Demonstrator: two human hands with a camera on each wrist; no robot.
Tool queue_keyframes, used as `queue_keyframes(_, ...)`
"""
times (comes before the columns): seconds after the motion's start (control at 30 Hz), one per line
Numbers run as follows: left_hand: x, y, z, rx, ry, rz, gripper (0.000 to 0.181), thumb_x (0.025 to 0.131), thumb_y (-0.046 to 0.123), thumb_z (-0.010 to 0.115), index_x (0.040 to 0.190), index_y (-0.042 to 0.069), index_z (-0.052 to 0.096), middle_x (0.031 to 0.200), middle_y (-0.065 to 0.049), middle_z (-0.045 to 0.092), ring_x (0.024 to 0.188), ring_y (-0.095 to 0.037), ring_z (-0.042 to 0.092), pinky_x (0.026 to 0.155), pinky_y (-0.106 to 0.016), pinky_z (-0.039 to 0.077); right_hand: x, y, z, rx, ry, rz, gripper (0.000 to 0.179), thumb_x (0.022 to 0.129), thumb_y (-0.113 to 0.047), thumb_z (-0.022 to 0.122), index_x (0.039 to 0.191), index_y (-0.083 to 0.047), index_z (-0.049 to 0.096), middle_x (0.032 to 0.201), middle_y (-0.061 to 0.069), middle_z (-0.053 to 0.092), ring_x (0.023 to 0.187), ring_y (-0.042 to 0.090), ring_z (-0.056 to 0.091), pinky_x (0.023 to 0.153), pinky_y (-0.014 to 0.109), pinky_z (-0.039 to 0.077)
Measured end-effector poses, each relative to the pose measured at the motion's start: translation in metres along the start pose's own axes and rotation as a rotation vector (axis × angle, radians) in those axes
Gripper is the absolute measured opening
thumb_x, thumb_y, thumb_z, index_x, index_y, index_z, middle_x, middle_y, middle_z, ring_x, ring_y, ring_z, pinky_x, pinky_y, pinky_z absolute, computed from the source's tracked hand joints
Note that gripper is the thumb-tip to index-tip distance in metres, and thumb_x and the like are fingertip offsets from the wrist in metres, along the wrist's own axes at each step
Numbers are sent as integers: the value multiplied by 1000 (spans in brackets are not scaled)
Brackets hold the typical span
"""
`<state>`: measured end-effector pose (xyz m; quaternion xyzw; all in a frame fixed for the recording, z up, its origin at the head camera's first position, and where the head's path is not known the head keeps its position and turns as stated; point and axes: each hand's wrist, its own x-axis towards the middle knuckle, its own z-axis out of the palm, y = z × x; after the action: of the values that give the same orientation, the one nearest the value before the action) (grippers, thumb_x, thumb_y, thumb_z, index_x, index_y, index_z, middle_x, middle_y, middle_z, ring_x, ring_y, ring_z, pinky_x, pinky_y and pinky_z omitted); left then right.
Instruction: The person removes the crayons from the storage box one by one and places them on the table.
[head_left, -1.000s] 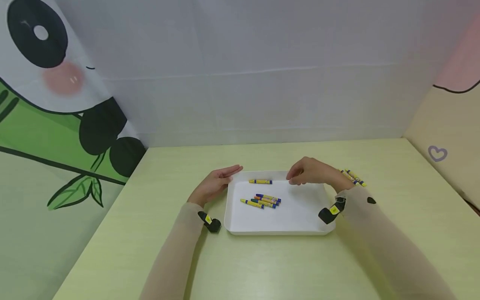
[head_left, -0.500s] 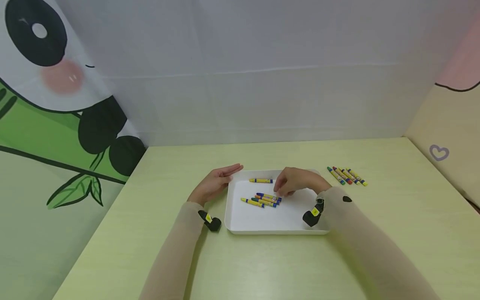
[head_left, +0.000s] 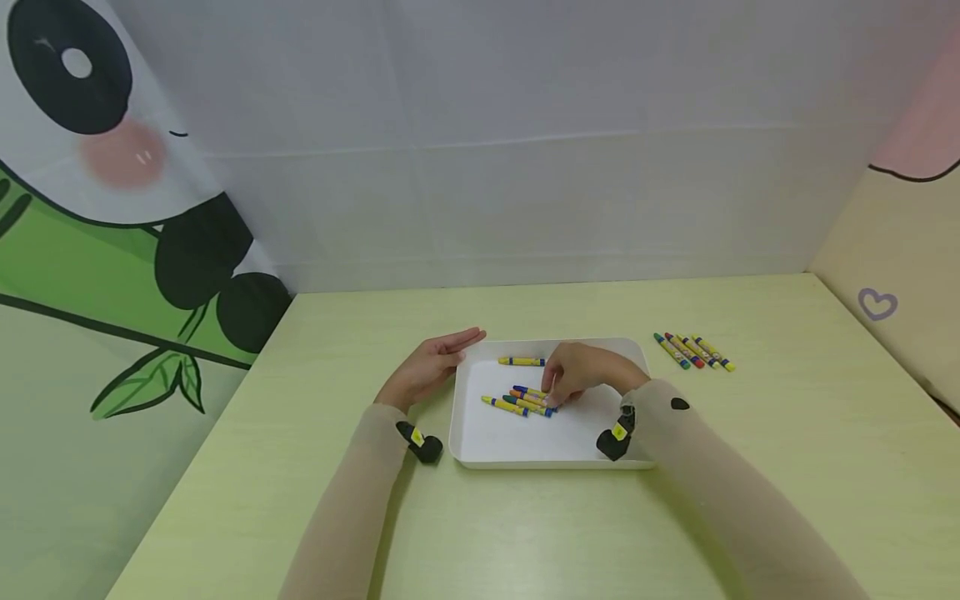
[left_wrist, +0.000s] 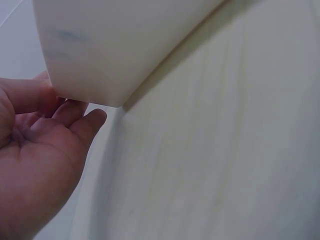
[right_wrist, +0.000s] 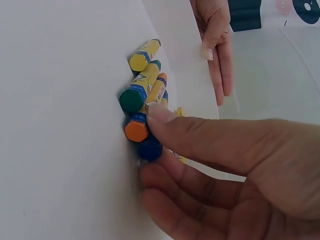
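Several yellow-wrapped crayons lie grouped in a white tray [head_left: 487, 446]. In the right wrist view, their ends show a yellow crayon [right_wrist: 138, 62], a green crayon [right_wrist: 132, 100], an orange crayon [right_wrist: 136, 130] and a blue crayon [right_wrist: 150, 149]. My right hand [head_left: 585, 369] pinches the orange and blue ones near their right ends, thumb on the orange, fingertips beside the blue. At the tray's left rim, my left hand [head_left: 426, 367] holds the edge between thumb and fingers, two fingers stretched out past the corner.
Apart from the group, a single yellow crayon [head_left: 521, 362] lies near the tray's back wall. On the pale table [head_left: 570, 533], right of the tray, several crayons [head_left: 693, 352] lie side by side at a slant. A white cloth backdrop [head_left: 525, 208] rises behind the table.
My right hand has come left and down from the tray's back right to the crayon group, uncovering the crayons on the table. The left hand stays at the rim.
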<state>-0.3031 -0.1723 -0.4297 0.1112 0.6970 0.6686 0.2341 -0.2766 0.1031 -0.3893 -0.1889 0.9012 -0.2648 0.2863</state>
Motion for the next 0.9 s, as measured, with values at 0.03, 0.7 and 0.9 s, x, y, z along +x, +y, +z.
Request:
queue_keyframes(0.03,0,0,0,-2,0,-1,50,101,-3,37,148,12,38,154,0,37,145,-18,28,116,-39,29,0,0,0,-7,0,-4,12,81,-17,76,90,-11,71,76,-1,61,66,11,53,61,21,47)
queue_keyframes(0.7,0,1,0,-12,2,2,49,101,-3,35,148,10,38,154,-2,37,145,-18,28,117,-39,27,-19,13,-12,17,80,-74,10,86,-13,69,94,-8,71,79,1,64,68,12,55,63,23,48)
queue_keyframes(0.9,0,1,-1,-13,3,3,49,101,-3,35,148,10,38,154,-2,37,145,-18,28,117,-40,28,-32,17,-23,41,112,-104,15,88,-16,67,100,-8,71,79,0,65,69,12,56,67,29,51)
